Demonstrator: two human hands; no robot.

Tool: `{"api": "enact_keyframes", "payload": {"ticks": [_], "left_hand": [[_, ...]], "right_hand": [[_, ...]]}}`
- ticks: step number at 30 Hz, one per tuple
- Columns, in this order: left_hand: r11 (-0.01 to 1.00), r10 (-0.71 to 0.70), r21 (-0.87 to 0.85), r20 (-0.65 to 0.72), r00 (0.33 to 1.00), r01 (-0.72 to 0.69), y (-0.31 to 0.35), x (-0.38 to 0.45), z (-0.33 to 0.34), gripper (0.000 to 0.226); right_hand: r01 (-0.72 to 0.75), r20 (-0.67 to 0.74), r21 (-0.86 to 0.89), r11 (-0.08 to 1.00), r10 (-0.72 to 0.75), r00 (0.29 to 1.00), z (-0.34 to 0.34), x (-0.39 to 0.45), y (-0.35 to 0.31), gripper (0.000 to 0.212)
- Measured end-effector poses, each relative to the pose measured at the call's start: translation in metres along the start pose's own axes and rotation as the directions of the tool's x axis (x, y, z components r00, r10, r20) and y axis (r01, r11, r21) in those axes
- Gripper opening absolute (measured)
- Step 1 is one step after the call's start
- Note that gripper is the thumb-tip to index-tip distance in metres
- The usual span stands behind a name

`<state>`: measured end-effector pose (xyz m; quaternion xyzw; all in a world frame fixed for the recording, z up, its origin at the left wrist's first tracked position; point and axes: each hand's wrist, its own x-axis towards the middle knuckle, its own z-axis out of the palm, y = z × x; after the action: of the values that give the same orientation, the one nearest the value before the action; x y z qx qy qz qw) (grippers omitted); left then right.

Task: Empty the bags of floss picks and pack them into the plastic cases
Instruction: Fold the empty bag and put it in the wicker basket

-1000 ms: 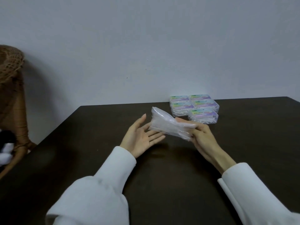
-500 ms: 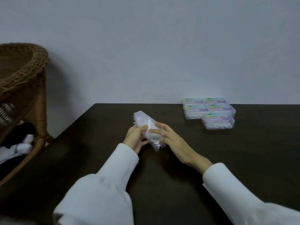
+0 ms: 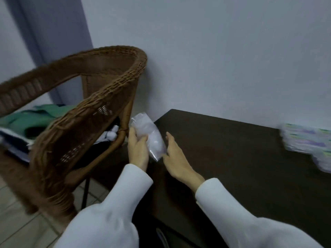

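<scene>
Wicker chair [image 3: 100, 97] beside dark table [image 3: 232, 158]

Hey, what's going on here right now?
A person in white sleeves holds a clear plastic bag in the left hand, over the near corner of the dark table beside a wicker chair. The right hand is open beside the bag's lower end. Blurred plastic cases sit stacked at the table's right.

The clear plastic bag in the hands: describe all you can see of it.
The plastic bag is clear, crinkled film with a whitish, blurred mass inside. It is tilted, top toward the wicker chair, above the table corner. The left hand grips its side; the right hand touches its lower end with straight fingers.
</scene>
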<state>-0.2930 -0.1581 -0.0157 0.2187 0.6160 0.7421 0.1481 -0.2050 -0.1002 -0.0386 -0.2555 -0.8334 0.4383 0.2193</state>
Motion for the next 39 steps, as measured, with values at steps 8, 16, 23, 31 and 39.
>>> {"api": "enact_keyframes", "payload": {"ticks": [8,16,23,31,39], "left_hand": [[0.952,0.26,0.209,-0.179,0.949,-0.222,0.013,-0.02,-0.101,0.051],[0.924,0.261,0.342,-0.234,0.937,-0.172,-0.014,-0.065,-0.152,0.038],[0.944,0.133,0.33,-0.348,0.928,-0.012,-0.064,-0.115,-0.172,0.025],[0.743,-0.208,0.564,-0.315,0.926,0.359,-0.109,-0.143,-0.174,0.034],[0.549,-0.443,0.673,-0.268,0.855,0.495,-0.135,-0.146,-0.173,0.039]], "right_hand": [[0.181,0.239,-0.377,0.908,-0.093,0.966,0.093,0.012,-0.037,0.053],[0.28,0.328,-0.605,0.746,-0.087,0.941,0.107,-0.001,-0.027,0.053],[0.284,0.347,-0.626,0.727,-0.067,0.936,0.107,-0.005,-0.028,0.052],[0.277,0.327,-0.647,0.711,-0.069,0.942,0.109,-0.005,-0.027,0.052],[0.29,0.321,-0.659,0.694,-0.09,0.943,0.109,-0.01,-0.026,0.053]]}}
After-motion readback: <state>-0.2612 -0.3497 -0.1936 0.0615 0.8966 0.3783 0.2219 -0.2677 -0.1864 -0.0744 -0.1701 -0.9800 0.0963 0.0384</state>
